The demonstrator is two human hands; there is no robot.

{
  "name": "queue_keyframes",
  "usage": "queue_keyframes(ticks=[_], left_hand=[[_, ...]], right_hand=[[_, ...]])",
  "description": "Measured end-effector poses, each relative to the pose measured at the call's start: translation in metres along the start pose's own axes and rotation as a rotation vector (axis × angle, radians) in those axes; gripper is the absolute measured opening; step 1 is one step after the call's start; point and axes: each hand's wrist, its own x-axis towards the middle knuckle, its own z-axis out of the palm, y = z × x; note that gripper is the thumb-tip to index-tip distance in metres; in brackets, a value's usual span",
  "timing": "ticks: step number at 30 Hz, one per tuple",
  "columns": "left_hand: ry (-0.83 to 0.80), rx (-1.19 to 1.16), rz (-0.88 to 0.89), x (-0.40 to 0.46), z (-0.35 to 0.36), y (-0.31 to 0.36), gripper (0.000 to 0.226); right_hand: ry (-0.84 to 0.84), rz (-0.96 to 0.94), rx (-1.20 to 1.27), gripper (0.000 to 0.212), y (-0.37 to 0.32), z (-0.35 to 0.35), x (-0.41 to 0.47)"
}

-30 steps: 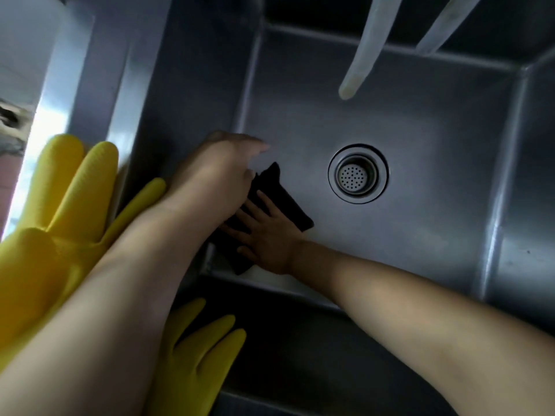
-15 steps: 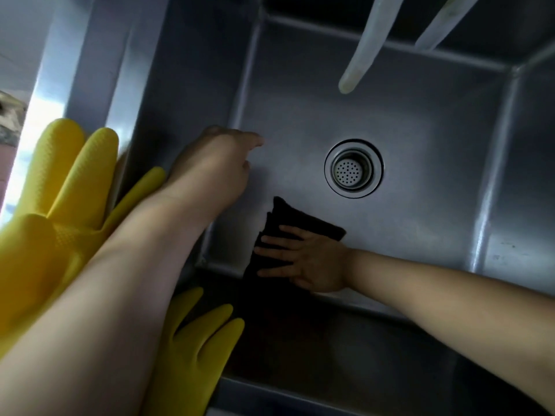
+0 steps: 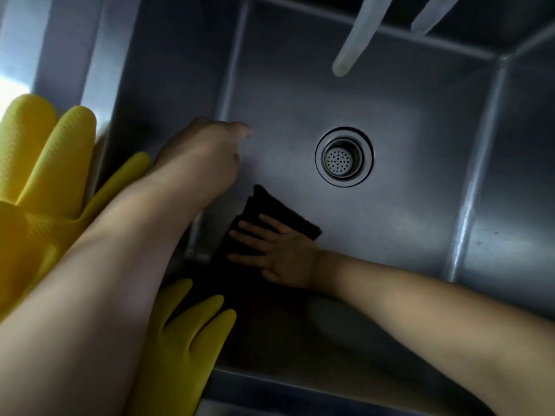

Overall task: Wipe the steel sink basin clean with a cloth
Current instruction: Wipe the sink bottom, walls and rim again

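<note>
The steel sink basin (image 3: 396, 223) fills the view, with a round drain strainer (image 3: 344, 157) in the middle of its floor. A black folded cloth (image 3: 285, 212) lies on the floor near the front-left corner. My right hand (image 3: 280, 255) presses flat on the cloth, fingers spread and pointing left. My left hand (image 3: 201, 156) rests against the basin's left wall just above the cloth and holds nothing. Its fingertips are hidden behind the back of the hand.
Two yellow rubber gloves hang over the sink edge, one at the left rim (image 3: 39, 166) and one at the front rim (image 3: 183, 343). Two pale translucent hoses (image 3: 353, 37) hang down over the back of the basin.
My right hand slid the cloth out from beside my left hand, right and toward the front wall, then a little back to the left. My left hand stayed at the left wall.
</note>
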Motion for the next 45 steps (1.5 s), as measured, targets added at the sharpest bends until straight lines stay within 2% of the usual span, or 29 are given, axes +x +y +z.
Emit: queue_keyframes(ticks=[7,10,16,20,28,36,41,45], left_hand=[[-0.041,-0.008,-0.001,-0.001,0.0,0.002,0.051],[-0.057,-0.007,0.003,0.0,0.002,0.003,0.052],[-0.091,-0.015,0.007,0.003,0.004,0.003,0.055],[-0.093,-0.001,0.014,0.002,0.005,0.003,0.054],[-0.082,0.005,0.035,0.0,0.005,0.006,0.049],[-0.104,0.013,0.017,0.001,0.006,0.002,0.054],[-0.126,0.004,0.024,0.002,0.005,0.003,0.056],[-0.123,0.029,0.026,0.0,0.003,0.007,0.054]], right_hand=[[-0.071,0.025,-0.205,0.076,0.042,0.013,-0.145],[-0.072,0.036,-0.276,0.082,0.051,0.012,-0.179],[-0.044,0.055,-0.277,0.081,0.045,0.016,-0.127],[0.068,0.138,-0.219,0.07,0.049,0.004,-0.053],[0.166,0.537,-0.136,0.071,0.12,-0.044,0.038],[0.188,0.975,-0.038,0.068,0.187,-0.045,-0.025],[0.22,1.104,0.065,0.067,0.157,-0.016,-0.099],[0.141,1.157,0.079,0.071,0.097,0.008,-0.119]])
